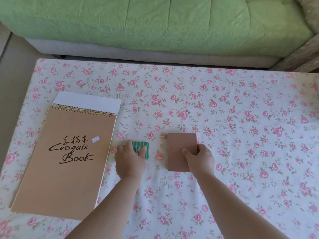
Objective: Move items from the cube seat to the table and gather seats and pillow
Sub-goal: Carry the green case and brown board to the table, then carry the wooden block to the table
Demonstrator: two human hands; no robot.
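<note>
A small green striped pouch [143, 146] lies on the floral tablecloth of the table [224, 118], and my left hand [129, 161] rests on it with fingers curled over its near half. To its right a flat pinkish-brown card-like pad [181, 144] lies on the cloth; my right hand [198, 157] grips its near right corner, thumb on top. A large kraft-covered spiral sketchbook [65, 161] marked "Croquis Book" lies at the table's left. No cube seat or pillow is in view.
A green quilted sofa [155, 26] with a grey base stands just beyond the table's far edge. A white sheet [89, 100] sticks out from under the sketchbook's top. Floor shows at the far left.
</note>
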